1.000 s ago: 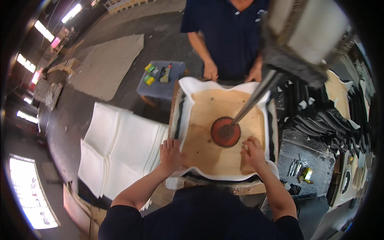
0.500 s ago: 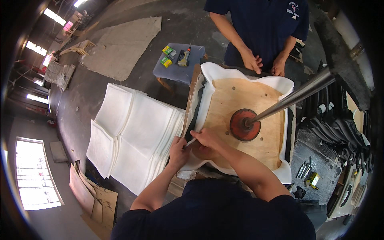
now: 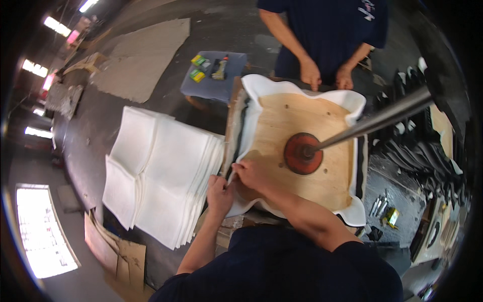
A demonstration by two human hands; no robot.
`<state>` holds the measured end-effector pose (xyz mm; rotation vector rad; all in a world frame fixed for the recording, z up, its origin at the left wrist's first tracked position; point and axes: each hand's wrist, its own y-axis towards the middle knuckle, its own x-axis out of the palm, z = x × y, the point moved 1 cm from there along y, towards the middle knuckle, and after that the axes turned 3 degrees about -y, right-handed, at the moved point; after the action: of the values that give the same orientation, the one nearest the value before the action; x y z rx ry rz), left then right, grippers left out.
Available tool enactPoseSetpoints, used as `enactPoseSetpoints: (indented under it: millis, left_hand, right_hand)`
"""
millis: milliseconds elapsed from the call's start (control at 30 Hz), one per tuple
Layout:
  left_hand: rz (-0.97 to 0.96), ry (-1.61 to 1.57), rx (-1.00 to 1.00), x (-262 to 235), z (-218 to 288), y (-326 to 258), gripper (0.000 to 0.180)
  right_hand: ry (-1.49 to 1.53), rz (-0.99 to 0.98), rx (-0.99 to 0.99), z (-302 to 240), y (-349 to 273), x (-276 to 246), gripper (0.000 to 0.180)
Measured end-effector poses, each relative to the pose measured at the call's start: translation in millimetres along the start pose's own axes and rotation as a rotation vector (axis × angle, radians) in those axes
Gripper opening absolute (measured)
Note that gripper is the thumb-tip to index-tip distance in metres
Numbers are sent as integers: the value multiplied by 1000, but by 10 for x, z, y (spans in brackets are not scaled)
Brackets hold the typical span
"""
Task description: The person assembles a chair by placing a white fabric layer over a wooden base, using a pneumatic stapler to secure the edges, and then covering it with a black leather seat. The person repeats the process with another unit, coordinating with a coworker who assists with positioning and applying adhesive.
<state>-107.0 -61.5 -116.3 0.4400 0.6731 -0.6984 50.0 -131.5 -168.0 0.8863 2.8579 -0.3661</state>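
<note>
Hands: left hand (image 3: pixel 220 195) and right hand (image 3: pixel 250 174) close together at the near-left corner, fingers curled in, pinching the lip of the white padding (image 3: pixel 251 86) between them. Exact finger contact partly hidden. Right forearm reaches across the near part of the wood panel.

Padding is in front of the person, soft and thick, wrapped up around all sides of the wood panel (image 3: pixel 274 126). Rim is wavy, flared at the corners. Panel: pale, smooth, roughly square with rounded corners, a few small round holes. Round red disc (image 3: pixel 297 160), worn, dark centre, sits on the panel; slanted bare-metal rod (image 3: pixel 377 119) runs into it. Black strip (image 3: pixel 246 115) shows outside the padding, left side.

Co-worker's hands at the far edge; can't tell if they grip anything.

Left: stack of white sheets (image 3: pixel 173 166), matte, floppy, edges fanned. Beyond it, blue-topped stool (image 3: pixel 211 89) with small yellow-green boxes (image 3: pixel 197 75) and a tool (image 3: pixel 220 69).

Right: black curved pieces (image 3: pixel 410 156) heaped, glossy metal tools (image 3: pixel 378 205) beside a yellow box (image 3: pixel 391 217).
</note>
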Motion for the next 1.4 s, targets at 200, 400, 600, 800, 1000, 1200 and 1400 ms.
enactPoseSetpoints:
  millis: [200,400,600,800,1000,1200,1400]
  left_hand:
    - [-184,-282,-129,30,414,345,16]
    - [-467,-153,279,761,595,675,55]
    - [-542,239,598,1034,366,386,79]
    - [-514,276,667,981,354,379,75]
    - [-463,155,622,950,319,434,62]
    - [-568,-383,30,189,551,138,28]
    - [-1000,-591,-542,-573,362,-908,38]
  right_hand:
    - [-131,-47,-160,-211,-417,-725,25]
    - [-646,345,-271,8,-1403,-2119,20]
    - [-940,399,-208,485,-1809,-2594,51]
    - [-948,432,-231,511,-1922,-2471,60]
    - [-815,533,-308,440,-1880,-2452,41]
    - [86,812,43,158,-2363,-2585,30]
    - [467,892,421,184,-3729,-2010,28]
